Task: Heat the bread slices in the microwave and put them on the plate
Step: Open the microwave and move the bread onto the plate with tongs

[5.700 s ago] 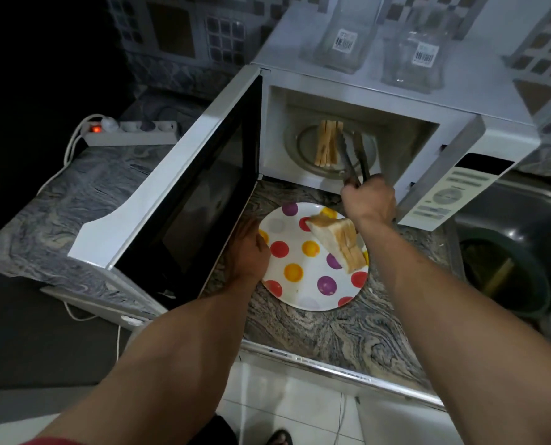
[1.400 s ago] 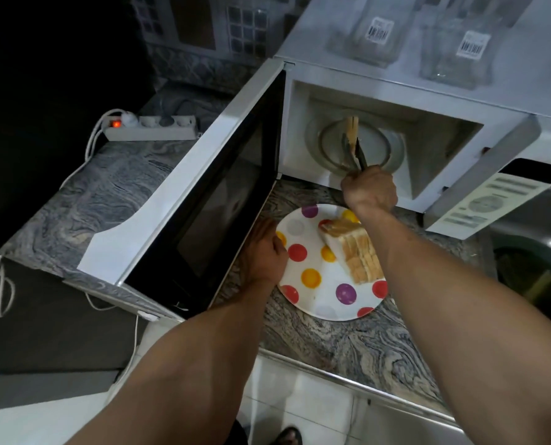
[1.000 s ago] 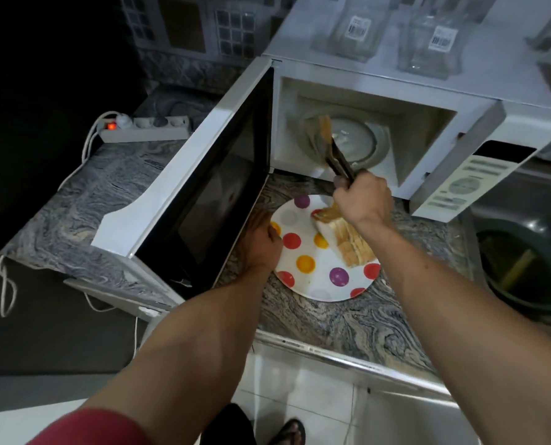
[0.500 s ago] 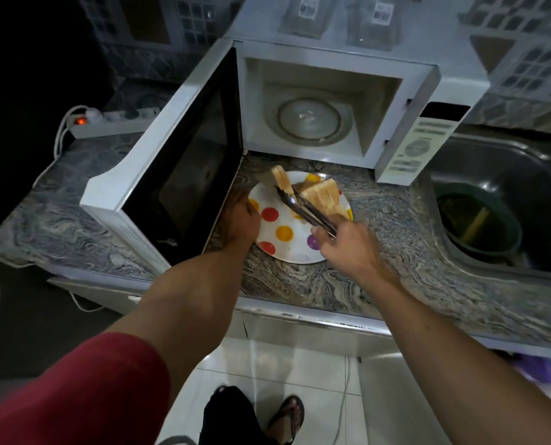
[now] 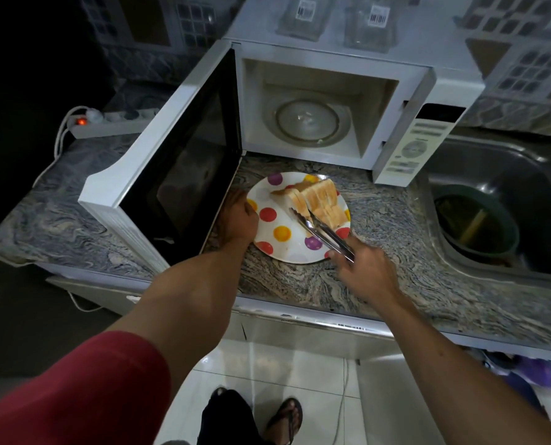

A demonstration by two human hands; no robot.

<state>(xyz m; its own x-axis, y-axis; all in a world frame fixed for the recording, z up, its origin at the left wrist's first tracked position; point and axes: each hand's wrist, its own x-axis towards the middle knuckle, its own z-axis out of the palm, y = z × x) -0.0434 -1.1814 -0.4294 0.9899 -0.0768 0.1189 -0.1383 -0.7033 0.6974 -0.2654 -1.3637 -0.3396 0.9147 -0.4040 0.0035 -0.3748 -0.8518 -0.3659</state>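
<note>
Several bread slices (image 5: 319, 200) lean together on a white plate (image 5: 277, 247) with coloured dots, on the marble counter in front of the microwave (image 5: 332, 69). My right hand (image 5: 365, 271) grips metal tongs (image 5: 322, 232) whose tips rest against the leftmost slice. My left hand (image 5: 238, 216) holds the plate's left rim. The microwave door (image 5: 174, 155) stands wide open to the left, and its glass turntable (image 5: 307, 122) carries nothing.
A steel sink (image 5: 508, 200) with a dark green bowl (image 5: 474, 224) lies to the right. A power strip (image 5: 113, 122) with a lit red switch sits at the back left. Two clear containers (image 5: 368, 22) stand on the microwave. The counter edge (image 5: 315, 319) runs below the plate.
The last slice has come out of the microwave in the tongs and now rests against the stack on the plate. My right hand has drawn back toward me. The turntable is bare.
</note>
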